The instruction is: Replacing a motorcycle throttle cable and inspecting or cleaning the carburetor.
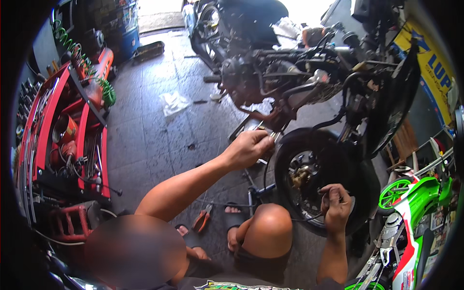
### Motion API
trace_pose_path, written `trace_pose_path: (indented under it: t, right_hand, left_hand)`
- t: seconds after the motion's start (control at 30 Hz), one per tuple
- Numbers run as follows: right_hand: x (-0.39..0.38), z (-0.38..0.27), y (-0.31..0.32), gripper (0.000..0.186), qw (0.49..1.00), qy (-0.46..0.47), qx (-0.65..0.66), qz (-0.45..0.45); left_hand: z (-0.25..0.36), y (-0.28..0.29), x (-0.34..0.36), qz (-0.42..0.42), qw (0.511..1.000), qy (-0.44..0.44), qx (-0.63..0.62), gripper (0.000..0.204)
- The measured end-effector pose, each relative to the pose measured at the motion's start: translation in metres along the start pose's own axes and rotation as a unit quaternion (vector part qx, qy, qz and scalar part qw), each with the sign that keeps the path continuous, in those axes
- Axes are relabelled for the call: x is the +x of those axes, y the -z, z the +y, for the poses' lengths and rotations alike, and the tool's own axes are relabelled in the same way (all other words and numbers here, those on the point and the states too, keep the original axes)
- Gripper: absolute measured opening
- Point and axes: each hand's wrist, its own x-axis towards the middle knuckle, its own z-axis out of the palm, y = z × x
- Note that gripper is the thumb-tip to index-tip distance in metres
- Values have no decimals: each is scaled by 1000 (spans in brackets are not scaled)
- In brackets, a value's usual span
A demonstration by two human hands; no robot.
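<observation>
The left hand (247, 147) is closing around a small metal part (274, 137) under the stripped motorcycle (290, 82) — far side. The right hand (337, 205) is pinching a thin black cable (267, 169) by the rear wheel (314, 179), nearer right. Orange-handled pliers (203, 218) are lying on the floor — near the feet.

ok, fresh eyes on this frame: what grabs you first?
The stripped dark motorcycle fills the upper middle, its black rear wheel right in front of the person. The left hand grips a small metal part by the frame, and the right hand pinches a thin cable at the tyre. A red tool cart stands at far left, and a green and white motorcycle at lower right.
</observation>
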Motion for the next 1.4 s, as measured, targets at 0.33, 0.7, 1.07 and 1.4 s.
trace_pose_path:
  t: [0.33, 0.7, 1.07, 1.4]
  right_hand:
    - [-19, 2, -22, 10, 992, 69, -80, 69]
    - [-30, -71, -88, 17, 891, 421, 61, -158]
    - [-40, -67, -95, 19, 875, 387, 150, -249]
    - [-40, -63, -104, 19, 865, 337, 202, -312]
  left_hand:
    - [-132, -18, -24, 181, 947, 129, -230, 28]
    - [-135, 22, -16, 327, 906, 92, -250, 15]
    - [-134, 64, -11, 391, 846, 86, -351, 28]
    - [-161, 92, -19, 424, 796, 78, -426, 31]
